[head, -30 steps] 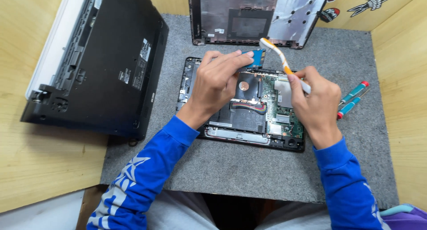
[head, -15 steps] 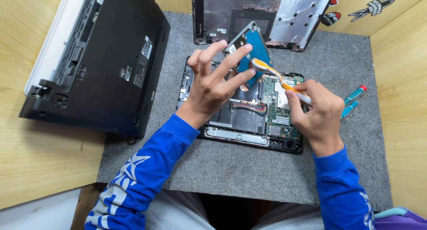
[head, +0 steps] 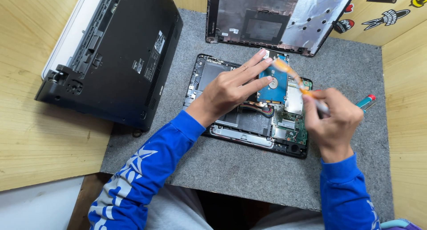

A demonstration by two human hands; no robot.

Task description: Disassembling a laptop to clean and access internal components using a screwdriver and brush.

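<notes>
An opened black laptop base (head: 222, 125) lies on a grey felt mat (head: 267, 176), its circuit board and cables exposed. A blue hard drive (head: 272, 84) sits in the bay at its far edge. My left hand (head: 231, 90) rests flat over the base with fingers spread, the fingertips touching the drive's left and top edges. My right hand (head: 333, 116) grips a thin orange and white brush-like tool (head: 293, 76), blurred, whose tip hovers over the drive's upper right corner.
A removed laptop bottom cover (head: 275, 16), foil-lined inside, lies at the mat's far edge. A second black laptop (head: 120, 52) lies upside down at the left. A red and teal tool (head: 367, 101) lies right of my hand. Wooden walls surround the mat.
The blue drive, tilted up at its far end half a second ago, now lies flatter in its bay. My left hand has spread over it; my right hand moved the tool toward the drive.
</notes>
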